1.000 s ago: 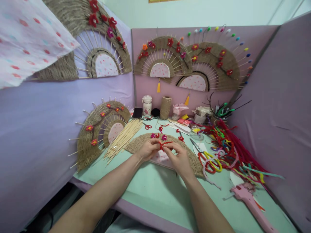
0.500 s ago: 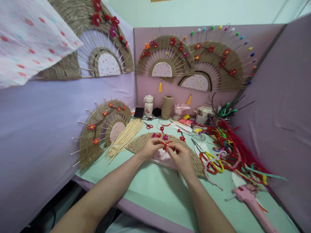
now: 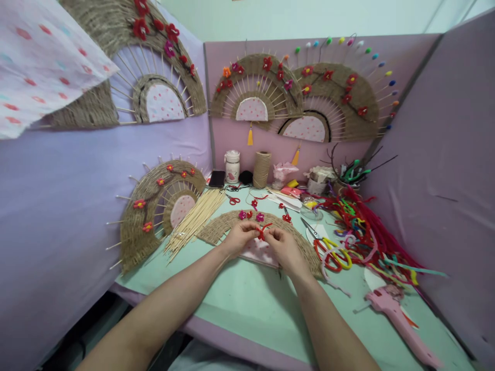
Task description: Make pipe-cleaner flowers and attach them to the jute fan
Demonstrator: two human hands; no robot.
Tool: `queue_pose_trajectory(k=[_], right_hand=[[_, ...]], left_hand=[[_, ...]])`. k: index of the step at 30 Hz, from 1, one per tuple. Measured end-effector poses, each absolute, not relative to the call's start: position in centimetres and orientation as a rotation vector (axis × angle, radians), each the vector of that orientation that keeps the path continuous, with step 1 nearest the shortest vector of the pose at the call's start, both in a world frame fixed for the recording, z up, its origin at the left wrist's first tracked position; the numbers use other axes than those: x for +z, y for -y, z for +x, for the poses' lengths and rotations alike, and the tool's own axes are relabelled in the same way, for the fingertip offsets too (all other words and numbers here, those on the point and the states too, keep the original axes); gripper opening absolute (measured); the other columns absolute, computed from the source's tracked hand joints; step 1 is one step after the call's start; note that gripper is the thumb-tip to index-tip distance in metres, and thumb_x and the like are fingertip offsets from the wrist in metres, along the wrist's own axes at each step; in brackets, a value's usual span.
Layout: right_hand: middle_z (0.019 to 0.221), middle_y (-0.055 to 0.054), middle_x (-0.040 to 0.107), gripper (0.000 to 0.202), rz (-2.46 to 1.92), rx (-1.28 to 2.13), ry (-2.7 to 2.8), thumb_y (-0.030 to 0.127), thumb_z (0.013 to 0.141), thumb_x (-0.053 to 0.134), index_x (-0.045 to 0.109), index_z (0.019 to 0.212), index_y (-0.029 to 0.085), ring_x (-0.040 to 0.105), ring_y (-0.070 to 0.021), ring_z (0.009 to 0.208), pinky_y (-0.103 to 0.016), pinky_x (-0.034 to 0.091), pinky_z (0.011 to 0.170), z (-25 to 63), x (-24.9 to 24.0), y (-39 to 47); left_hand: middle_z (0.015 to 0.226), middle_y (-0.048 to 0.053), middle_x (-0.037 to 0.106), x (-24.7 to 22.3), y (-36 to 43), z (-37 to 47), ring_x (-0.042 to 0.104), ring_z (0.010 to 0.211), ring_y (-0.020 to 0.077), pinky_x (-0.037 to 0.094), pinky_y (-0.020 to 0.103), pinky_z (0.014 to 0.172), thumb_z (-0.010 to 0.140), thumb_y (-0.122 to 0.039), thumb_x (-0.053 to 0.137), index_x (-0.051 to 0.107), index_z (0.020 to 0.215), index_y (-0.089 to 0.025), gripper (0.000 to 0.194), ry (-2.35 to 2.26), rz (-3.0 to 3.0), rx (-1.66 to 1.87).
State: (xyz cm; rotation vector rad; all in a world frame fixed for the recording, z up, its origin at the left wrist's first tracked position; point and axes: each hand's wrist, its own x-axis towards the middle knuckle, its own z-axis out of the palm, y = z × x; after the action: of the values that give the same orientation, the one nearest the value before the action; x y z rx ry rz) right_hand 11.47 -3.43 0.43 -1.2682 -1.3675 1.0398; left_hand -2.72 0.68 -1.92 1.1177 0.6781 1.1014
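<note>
The red fuzzy piece (image 3: 262, 235) is pinched in the grip of the left hand (image 3: 240, 240) at its 9 o'clock and of the right hand (image 3: 285, 251) at its 3 o'clock, equally near, over the woven fan (image 3: 216, 226), its free end angled toward 2 o'clock.

The red pipe cleaner (image 3: 266, 226) is partly covered by the fingertips of the left hand (image 3: 240, 239) and right hand (image 3: 285, 251), and its twists are too small to be made out. Part of the semicircular twine fan (image 3: 222, 223) is hidden beneath both hands. Both forearms are cut off by the bottom edge. The polka-dot cloth (image 3: 46, 72) is cropped at the left and top, and part of the upper-left twine fan (image 3: 93, 26) is covered by it.
</note>
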Motion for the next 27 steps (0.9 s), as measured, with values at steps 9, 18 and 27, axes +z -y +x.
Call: queue_pose_trajectory(k=[9,18,27], right_hand=[[0.068,-0.001,0.059,0.015,-1.234,0.813,1.47,0.029,0.073,0.051,0.058,0.068,0.016,0.051,-0.0146,0.065,-0.025,0.039,0.062,11.48,-0.29,2.74],[0.053,0.005,0.046,0.02,-1.194,1.366,1.191,0.036,0.068,0.059,0.053,0.064,0.017,0.037,-0.0079,0.046,-0.021,0.027,0.045,11.69,-0.22,2.93],[0.057,0.003,0.047,0.023,-0.945,1.83,0.944,0.031,0.057,0.07,0.054,0.065,0.015,0.035,-0.0049,0.047,-0.018,0.024,0.042,11.81,0.07,2.62]], left_hand=[[0.069,0.001,0.063,-1.87,-0.6,-2.35,0.058,0.066,0.0116,0.046,0.026,0.07,0.059,-0.025,0.074,0.063,0.071,-0.013,0.021,-0.682,1.091,1.147],[0.065,0.0,0.061,-1.46,-0.53,-2.58,0.054,0.061,0.0107,0.042,0.023,0.062,0.062,-0.023,0.07,0.065,0.068,-0.013,0.013,-0.749,1.285,1.148],[0.068,0.002,0.062,-1.53,-0.58,-2.75,0.054,0.067,0.0127,0.041,0.025,0.067,0.064,-0.021,0.067,0.067,0.066,-0.014,0.007,-0.741,1.372,1.247]])
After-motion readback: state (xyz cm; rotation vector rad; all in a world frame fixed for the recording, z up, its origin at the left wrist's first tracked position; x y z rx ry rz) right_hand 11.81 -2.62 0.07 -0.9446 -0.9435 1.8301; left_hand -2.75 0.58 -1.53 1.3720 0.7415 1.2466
